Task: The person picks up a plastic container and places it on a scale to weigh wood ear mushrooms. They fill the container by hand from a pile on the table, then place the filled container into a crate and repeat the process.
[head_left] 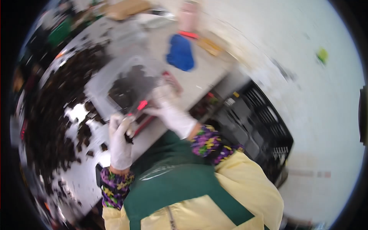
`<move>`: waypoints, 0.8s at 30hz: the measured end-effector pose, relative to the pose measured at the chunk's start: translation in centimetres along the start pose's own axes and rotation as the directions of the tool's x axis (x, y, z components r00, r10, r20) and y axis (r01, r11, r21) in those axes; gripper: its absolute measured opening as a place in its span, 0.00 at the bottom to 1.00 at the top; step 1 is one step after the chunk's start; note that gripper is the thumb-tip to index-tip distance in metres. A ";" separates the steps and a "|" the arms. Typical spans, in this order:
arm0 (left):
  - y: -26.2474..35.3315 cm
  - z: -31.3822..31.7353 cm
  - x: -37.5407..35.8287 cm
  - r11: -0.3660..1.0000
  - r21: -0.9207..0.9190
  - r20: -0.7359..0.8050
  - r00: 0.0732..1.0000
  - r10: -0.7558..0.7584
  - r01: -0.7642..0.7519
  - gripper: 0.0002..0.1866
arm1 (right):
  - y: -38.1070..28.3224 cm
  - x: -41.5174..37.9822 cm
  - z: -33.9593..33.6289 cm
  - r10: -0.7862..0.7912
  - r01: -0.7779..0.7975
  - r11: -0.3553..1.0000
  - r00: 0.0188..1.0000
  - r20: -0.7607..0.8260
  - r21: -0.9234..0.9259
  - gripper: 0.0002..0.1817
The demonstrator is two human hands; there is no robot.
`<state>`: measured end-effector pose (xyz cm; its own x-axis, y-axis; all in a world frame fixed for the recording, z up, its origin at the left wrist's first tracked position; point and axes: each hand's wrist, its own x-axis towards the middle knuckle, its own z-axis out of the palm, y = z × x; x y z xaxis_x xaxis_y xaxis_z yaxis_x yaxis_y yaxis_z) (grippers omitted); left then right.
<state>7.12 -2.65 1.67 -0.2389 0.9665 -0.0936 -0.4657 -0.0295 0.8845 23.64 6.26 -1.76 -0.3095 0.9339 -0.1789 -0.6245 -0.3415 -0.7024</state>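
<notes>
A translucent plastic container (96,90) holding dark brown pieces (124,90) sits on the worktop in front of me, blurred by motion. Glowing red digits (142,104) show at its near side, above a red-edged device that looks like a scale (145,123). My left hand (120,140), in a white glove, is closed at the container's near corner, with a dark brown piece (129,138) showing at its curled fingers. Also gloved, my right hand (168,109) is at the container's right side, thumb apart from its smeared fingers, close to the red digits.
Many dark brown pieces (57,99) are spread over the shiny metal table (90,188) on the left. Beyond the container lie a blue cloth-like item (180,53) and a pink bottle (189,17). A black plastic crate (255,126) stands to the right, beside the pale floor (318,115).
</notes>
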 end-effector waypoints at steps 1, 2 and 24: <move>-1.7 1.5 -0.2 0.999 0.041 0.066 0.998 0.008 -0.011 0.06 | -1.2 -2.3 1.2 -0.030 0.032 0.995 0.999 -0.020 0.099 0.28; -3.1 2.7 -0.7 0.996 0.085 0.119 0.993 0.020 -0.030 0.05 | -2.1 -4.1 2.1 -0.053 0.057 0.978 0.998 -0.028 0.202 0.31; -1.0 -7.6 -4.2 0.924 0.378 -0.215 0.976 0.022 0.062 0.10 | -17.8 -14.2 -44.8 -0.794 -0.710 0.222 0.267 -0.547 -0.669 0.34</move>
<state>2.16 -8.64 -2.31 -0.4272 0.8880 -0.1702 -0.1235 0.1292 0.9839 71.29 3.82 -17.63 0.8049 0.5783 0.1331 0.5607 -0.6679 -0.4894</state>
